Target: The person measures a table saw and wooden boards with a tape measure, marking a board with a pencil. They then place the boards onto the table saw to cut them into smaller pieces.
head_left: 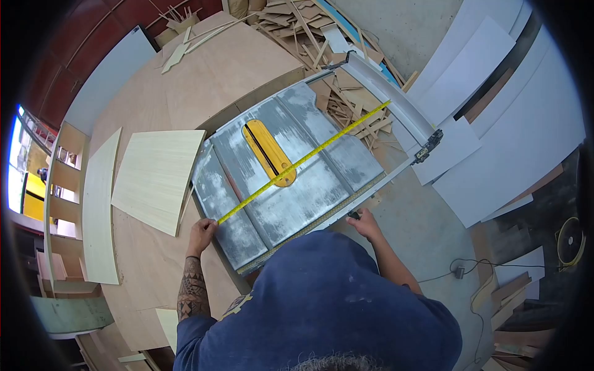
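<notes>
A yellow tape measure [322,147] stretches diagonally across the grey metal top of a table saw [309,204]. Its near end is pinched in my left hand [203,235], closed at the saw top's left edge. The far end reaches the long metal rip fence [396,99] on the right. My right hand [366,224] is closed around a small black handle [354,215] at the front rail [322,224]; the fingers partly hide it. Under the tape lies the yellow throat plate [270,152] with its dark slot.
A large plywood worktop [148,99] surrounds the saw's left and far sides, with pale cut panels [158,179] on it. Wood offcuts [297,31] pile up behind. White sheets [513,136] lie at right, and a cable [482,266] runs over the floor.
</notes>
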Demonstrator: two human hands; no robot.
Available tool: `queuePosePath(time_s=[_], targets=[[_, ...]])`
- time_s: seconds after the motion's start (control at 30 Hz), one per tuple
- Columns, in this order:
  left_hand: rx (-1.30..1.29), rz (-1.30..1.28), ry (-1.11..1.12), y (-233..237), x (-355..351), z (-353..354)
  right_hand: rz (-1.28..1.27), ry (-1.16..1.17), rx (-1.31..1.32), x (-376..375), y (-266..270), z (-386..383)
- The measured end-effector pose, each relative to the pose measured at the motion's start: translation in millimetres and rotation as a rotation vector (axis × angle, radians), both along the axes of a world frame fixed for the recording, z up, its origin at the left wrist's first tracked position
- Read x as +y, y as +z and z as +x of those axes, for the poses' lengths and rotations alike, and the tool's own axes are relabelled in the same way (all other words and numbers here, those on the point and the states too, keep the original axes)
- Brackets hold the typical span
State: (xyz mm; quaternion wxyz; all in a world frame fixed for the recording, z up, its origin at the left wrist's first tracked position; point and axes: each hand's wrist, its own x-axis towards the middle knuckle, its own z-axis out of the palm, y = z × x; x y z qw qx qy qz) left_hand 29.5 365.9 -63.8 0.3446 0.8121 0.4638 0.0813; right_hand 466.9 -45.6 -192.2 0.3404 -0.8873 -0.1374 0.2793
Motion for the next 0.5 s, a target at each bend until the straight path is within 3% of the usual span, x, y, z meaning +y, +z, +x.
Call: queuePosePath(time_s=[0.07,0.17,0.3,0.37,0.5], targets=[[0.0,0.034,-0.017,-1.5,4.6,15.1,-0.045,0.233,-0.08,7.3,-2.5,-2.8],[0.074,-0.029,-0.055,5.0,4.5,38.4,-0.125,0.294,-0.001,18.0,9.2,1.5],[0.073,0.056,-0.044,-7.4,10.7,37.2,-0.107,0.361,-0.022,15.4,-14.5,18.8],[0.074,0.062,-0.029,-9.0,13.3,36.2,-0.026,0.363,0.216,15.5,-14.4,28.2],[0.103,0.132,-0.044,-9.8,19.3,38.6,-0.016,0.357,0.426,17.7,-3.1,36.3]])
